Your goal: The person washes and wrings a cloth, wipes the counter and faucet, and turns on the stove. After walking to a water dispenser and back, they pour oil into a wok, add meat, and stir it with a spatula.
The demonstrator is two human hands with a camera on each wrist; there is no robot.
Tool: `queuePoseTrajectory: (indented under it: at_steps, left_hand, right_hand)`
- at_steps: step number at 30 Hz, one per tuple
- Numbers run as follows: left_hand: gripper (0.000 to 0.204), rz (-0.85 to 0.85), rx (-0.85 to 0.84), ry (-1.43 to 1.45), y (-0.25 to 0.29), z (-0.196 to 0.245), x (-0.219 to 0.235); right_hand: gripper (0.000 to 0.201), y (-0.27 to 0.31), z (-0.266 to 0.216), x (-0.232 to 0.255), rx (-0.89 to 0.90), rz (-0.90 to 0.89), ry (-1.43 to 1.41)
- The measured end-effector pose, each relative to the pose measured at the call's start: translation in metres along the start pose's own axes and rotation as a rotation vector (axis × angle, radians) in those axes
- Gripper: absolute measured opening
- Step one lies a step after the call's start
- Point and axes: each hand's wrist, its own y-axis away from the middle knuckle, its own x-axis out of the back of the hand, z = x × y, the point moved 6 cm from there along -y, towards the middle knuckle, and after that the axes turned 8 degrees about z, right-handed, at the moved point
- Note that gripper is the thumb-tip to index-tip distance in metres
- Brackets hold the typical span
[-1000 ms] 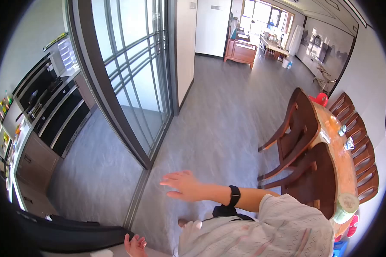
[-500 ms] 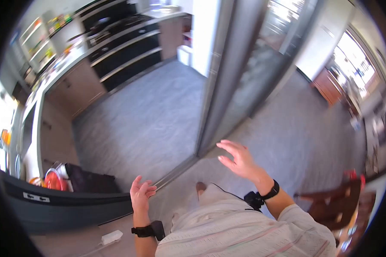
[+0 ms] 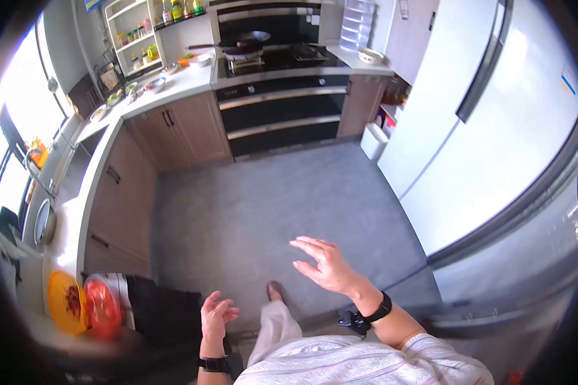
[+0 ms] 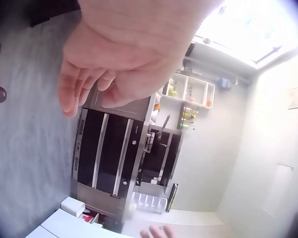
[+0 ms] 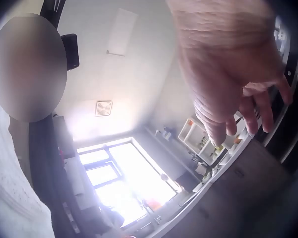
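I get bright daylight from the window (image 3: pixel 9 173), blown out; fisheye edges dark and smeared; wrist views glary, hands blurred.

The floor (image 3: pixel 250 205) was grey, the cabinets (image 3: pixel 180 131) brown with a white counter (image 3: pixel 173 82). The oven (image 3: pixel 282 112) was black with silver strips. A bowl (image 3: pixel 66 301) was orange, another (image 3: pixel 103 308) red. The shirt (image 3: pixel 359 366) was white with pale pink stripes, the wristbands (image 3: pixel 379 309) black

Pan (image 3: pixel 253 36) on stove (image 3: pixel 276 56), fridge (image 3: pixel 456 122) right.
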Motion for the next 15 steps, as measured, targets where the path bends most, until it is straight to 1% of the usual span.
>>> queuePoseTrajectory:
  at_steps: [1,3,5,6,7,8,9,10,11,12,13,15]
  left_hand:
    - [0.041,-0.004,-0.010,0.000,-0.029,0.025,-0.010]
    - [0.047,-0.053,-0.034,-0.020,-0.075,0.063,-0.040]
    - [0.048,-0.063,-0.038,-0.033,-0.120,0.099,-0.068]
    - [0.048,-0.076,-0.056,-0.064,-0.143,0.121,-0.081]
    - [0.049,-0.091,-0.075,-0.096,-0.164,0.140,-0.092]
    - [0.050,-0.111,-0.074,-0.109,-0.185,0.155,-0.104]
    - [0.050,-0.118,-0.074,-0.109,-0.204,0.167,-0.116]
    - [0.049,-0.155,-0.077,-0.088,-0.222,0.177,-0.132]
    - [0.049,-0.190,-0.077,-0.066,-0.240,0.185,-0.146]
    - [0.049,-0.190,-0.073,-0.059,-0.259,0.188,-0.158]
    - [0.049,-0.187,-0.068,-0.054,-0.277,0.193,-0.169]
    - [0.048,-0.186,-0.054,-0.029,-0.315,0.206,-0.193]
  right_hand:
    - [0.038,-0.026,0.015,-0.006,-0.023,0.019,0.003]
    - [0.038,-0.075,0.048,-0.013,-0.057,-0.017,0.024]
    - [0.036,-0.124,0.071,-0.008,-0.118,0.027,0.011]
    - [0.036,-0.144,0.084,-0.003,-0.079,0.072,0.022]
    - [0.036,-0.161,0.095,0.001,-0.086,0.073,0.019]
    - [0.036,-0.176,0.108,0.004,-0.131,0.081,0.051]
    - [0.036,-0.191,0.124,0.009,-0.173,0.091,0.088]
    - [0.036,-0.206,0.139,0.012,-0.171,0.093,0.094]
    - [0.037,-0.221,0.156,0.013,-0.208,0.074,0.124]
    - [0.037,-0.236,0.174,0.013,-0.245,0.051,0.154]
    - [0.037,-0.254,0.187,0.013,-0.244,0.043,0.156]
    - [0.038,-0.299,0.218,0.014,-0.333,-0.007,0.236]
